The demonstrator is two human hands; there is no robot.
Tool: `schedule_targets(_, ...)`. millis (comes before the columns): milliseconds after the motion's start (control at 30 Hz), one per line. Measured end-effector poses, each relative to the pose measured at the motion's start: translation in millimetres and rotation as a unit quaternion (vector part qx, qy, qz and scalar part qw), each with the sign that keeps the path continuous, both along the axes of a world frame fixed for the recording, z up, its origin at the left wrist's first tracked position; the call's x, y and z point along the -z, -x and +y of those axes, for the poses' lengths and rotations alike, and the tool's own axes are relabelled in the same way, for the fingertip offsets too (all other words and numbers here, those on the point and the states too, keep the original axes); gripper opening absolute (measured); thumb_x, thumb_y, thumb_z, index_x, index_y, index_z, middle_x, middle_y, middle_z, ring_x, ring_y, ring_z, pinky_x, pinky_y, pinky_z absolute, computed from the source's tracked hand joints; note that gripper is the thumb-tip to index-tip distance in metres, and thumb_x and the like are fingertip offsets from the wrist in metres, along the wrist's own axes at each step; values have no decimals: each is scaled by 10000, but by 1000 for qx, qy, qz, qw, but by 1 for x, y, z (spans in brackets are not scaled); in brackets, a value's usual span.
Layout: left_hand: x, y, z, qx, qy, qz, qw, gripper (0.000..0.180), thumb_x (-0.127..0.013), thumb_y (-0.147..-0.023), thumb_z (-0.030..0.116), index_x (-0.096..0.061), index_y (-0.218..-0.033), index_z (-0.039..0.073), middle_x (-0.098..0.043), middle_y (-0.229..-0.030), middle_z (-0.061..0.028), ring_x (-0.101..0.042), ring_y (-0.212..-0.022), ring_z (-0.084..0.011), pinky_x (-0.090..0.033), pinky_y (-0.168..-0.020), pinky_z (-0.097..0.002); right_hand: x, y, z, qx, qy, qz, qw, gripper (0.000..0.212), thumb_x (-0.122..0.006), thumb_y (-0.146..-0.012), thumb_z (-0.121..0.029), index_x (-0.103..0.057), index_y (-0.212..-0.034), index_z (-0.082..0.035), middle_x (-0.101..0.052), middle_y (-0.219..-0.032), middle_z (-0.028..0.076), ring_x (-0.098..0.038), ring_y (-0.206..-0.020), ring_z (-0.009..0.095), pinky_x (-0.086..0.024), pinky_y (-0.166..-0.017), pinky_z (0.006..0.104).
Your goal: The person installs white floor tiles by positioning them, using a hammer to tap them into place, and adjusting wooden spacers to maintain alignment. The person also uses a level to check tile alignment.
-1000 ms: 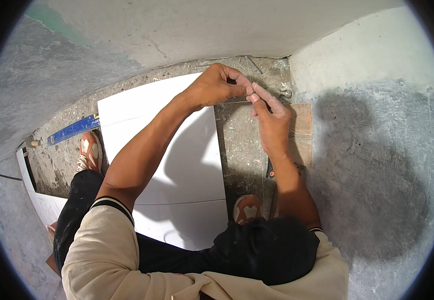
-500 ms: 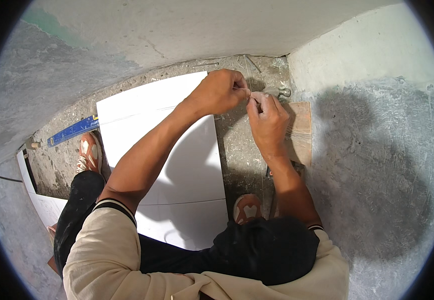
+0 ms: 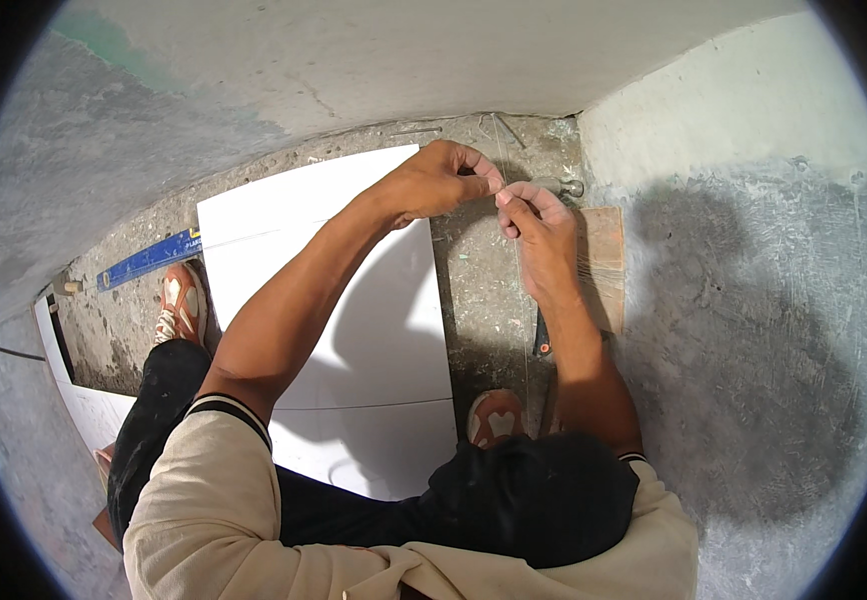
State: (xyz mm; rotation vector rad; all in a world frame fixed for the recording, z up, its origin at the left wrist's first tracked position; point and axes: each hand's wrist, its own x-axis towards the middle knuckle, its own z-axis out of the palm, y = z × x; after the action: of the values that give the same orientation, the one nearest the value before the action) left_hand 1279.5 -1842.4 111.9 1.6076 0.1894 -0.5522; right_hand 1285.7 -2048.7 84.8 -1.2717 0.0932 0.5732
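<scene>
My left hand and my right hand meet above the concrete floor, near the corner of the walls. Thumb and forefinger of each are pinched together, with the fingertips touching or nearly so. Between them runs a thin, pale string, hard to see, stretching from near a nail by the wall back toward my shoe. Any knot at the fingertips is too small to make out. Just beyond my right hand lies a hammer, its handle mostly hidden.
A large white panel covers the floor under my left arm. Left of it lies a blue straight measuring tool. A brown board rests against the right wall, beside a dark tool with an orange spot. Another nail lies farther back.
My right hand has turned and its fingers have loosened from a tighter curl. My left fingers have straightened somewhat. Both hands still pinch at nearly the same spot.
</scene>
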Motion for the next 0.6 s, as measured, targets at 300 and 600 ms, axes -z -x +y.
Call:
schedule_targets(300,2,-3,17,20,-37,-5,999,172,-761,-986,189,-723,-1044,32,-707,-989,-47,-636,-997,-153,-483,-923,-313,6,-10,-6,52,-138,88,985,116,-698,-1016,-97,-656,-1110,-44,-630,-919,4,-563,-741,86,-415,-635,223)
schedule_targets(600,15,-4,-5,-43,-28,-38,998,216,-747,-990,235,-802,-1002,26,-790,-1008,-93,-703,-977,-159,-534,-913,-332,3,-22,-4,9,-32,30,999,164,-697,-1021,-146,-665,-1124,-22,-615,-871,-8,-566,-720,83,-419,-611,230)
